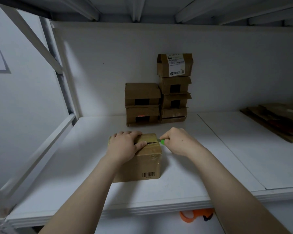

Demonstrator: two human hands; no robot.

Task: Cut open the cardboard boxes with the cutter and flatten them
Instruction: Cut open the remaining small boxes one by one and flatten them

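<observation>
The left hand (123, 146) presses flat on the box (142, 159) mid-shelf (210, 149); the right hand (178, 141) grips the green cutter (162, 141) at the box's right top edge (seam already parted); bare shelf lies around.

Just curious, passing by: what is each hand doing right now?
Left hand: open, pressing on the cardboard box.
Right hand: closed around the green cutter at the box's top.
</observation>
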